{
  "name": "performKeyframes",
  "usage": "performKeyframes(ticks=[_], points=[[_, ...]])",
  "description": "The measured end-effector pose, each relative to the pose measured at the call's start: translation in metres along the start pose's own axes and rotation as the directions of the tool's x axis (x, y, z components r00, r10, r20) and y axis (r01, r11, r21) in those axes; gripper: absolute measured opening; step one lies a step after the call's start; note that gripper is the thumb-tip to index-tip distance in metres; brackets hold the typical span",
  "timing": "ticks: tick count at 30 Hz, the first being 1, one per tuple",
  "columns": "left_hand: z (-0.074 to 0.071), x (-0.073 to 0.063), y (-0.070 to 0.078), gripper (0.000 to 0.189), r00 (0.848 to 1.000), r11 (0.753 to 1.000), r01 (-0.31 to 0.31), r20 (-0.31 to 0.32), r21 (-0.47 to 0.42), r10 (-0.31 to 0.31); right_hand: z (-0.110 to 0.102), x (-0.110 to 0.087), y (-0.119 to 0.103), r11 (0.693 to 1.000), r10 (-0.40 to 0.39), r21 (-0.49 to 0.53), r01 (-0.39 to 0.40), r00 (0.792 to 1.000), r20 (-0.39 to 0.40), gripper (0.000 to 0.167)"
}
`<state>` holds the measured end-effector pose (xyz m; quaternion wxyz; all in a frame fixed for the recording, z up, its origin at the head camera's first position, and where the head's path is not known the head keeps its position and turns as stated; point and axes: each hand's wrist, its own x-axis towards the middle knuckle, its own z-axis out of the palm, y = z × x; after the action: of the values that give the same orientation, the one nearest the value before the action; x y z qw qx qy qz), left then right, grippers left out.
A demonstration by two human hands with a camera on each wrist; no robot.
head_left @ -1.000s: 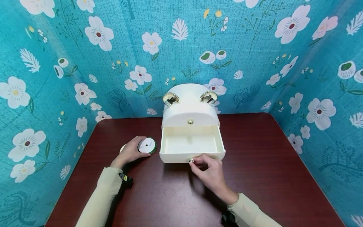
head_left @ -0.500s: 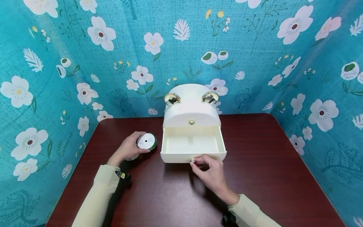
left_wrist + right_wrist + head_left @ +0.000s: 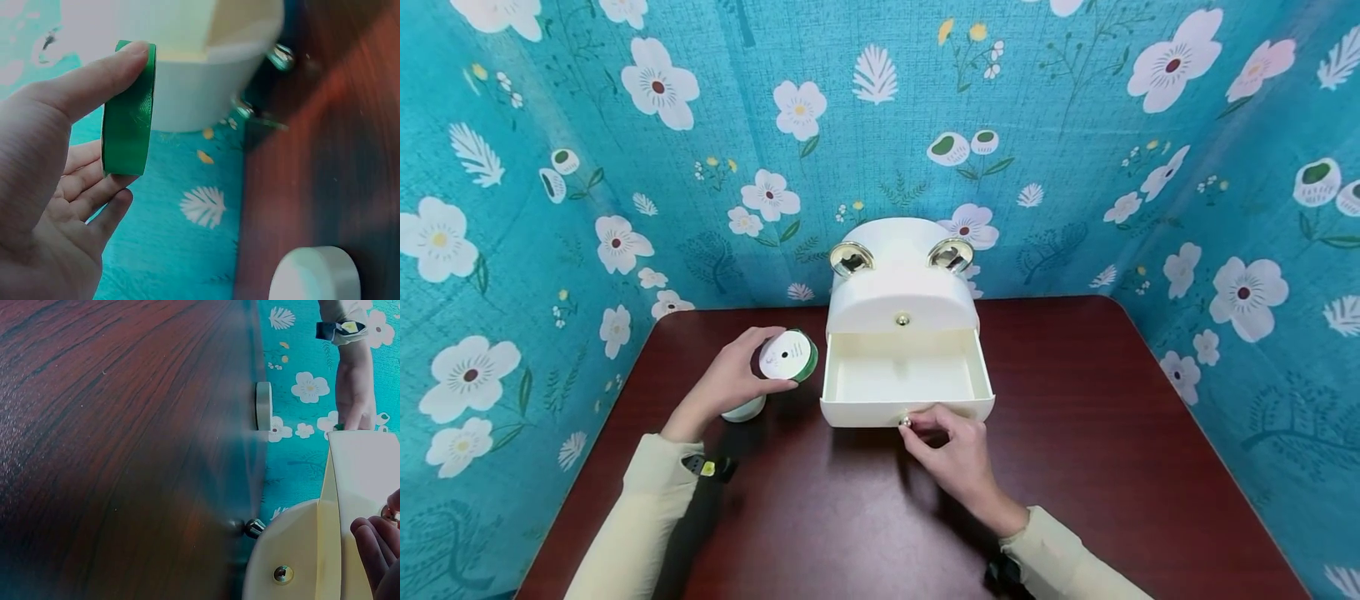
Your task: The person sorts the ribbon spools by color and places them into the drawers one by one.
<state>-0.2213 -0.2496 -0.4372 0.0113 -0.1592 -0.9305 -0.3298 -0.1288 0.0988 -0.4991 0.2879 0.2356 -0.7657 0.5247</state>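
Observation:
Thumb and fingers of my left hand (image 3: pixel 722 379) grip a spool of green ribbon (image 3: pixel 785 356) with a white label on its face. In the left wrist view the ribbon's green edge (image 3: pixel 129 119) faces the camera, the thumb along one side. The spool is raised, left of a cream cabinet (image 3: pixel 902 287) whose lower drawer (image 3: pixel 852 415) is pulled out. With thumb and fingertips my right hand (image 3: pixel 958 467) pinches the gold knob (image 3: pixel 906 422) on that drawer's front. In the right wrist view, curled fingers (image 3: pixel 372 547) show close by the drawer front.
A white round, thick disc-like object (image 3: pixel 747 410) stands on the dark red table (image 3: pixel 1097 433), partly under my left hand. Two gold-rimmed round pieces (image 3: pixel 852 258) top the cabinet. Behind and at the sides hangs a blue floral cloth (image 3: pixel 880 150).
My left hand has lifted the ribbon spool and moved it farther back, uncovering more of the white round object. The right hand stays on the knob, and the drawer stands as before.

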Motion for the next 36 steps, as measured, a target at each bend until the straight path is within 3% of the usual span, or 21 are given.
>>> performKeyframes(ticks=[15, 24, 32, 36], points=[[-0.011, -0.009, 0.023, 0.092, 0.998, 0.998, -0.063, -0.005, -0.002, 0.063, 0.001, -0.001, -0.001, 1.0, 0.022, -0.012, -0.022, 1.0, 0.003, 0.024], [-0.011, -0.005, 0.039, 0.087, 0.991, 0.991, -0.131, -0.008, -0.026, 0.13, 0.001, -0.001, 0.0, 1.0, -0.007, -0.019, 0.007, 1.0, -0.004, 0.025], [-0.007, 0.0, 0.052, 0.088, 0.983, 0.982, -0.182, 0.009, -0.054, 0.183, -0.002, 0.001, -0.003, 0.999, 0.036, 0.005, -0.036, 0.999, 0.016, 0.02], [-0.003, 0.002, 0.06, 0.088, 0.975, 0.973, -0.218, 0.016, -0.078, 0.22, -0.001, 0.001, -0.003, 1.0, 0.022, 0.001, -0.022, 1.0, 0.003, 0.022]])
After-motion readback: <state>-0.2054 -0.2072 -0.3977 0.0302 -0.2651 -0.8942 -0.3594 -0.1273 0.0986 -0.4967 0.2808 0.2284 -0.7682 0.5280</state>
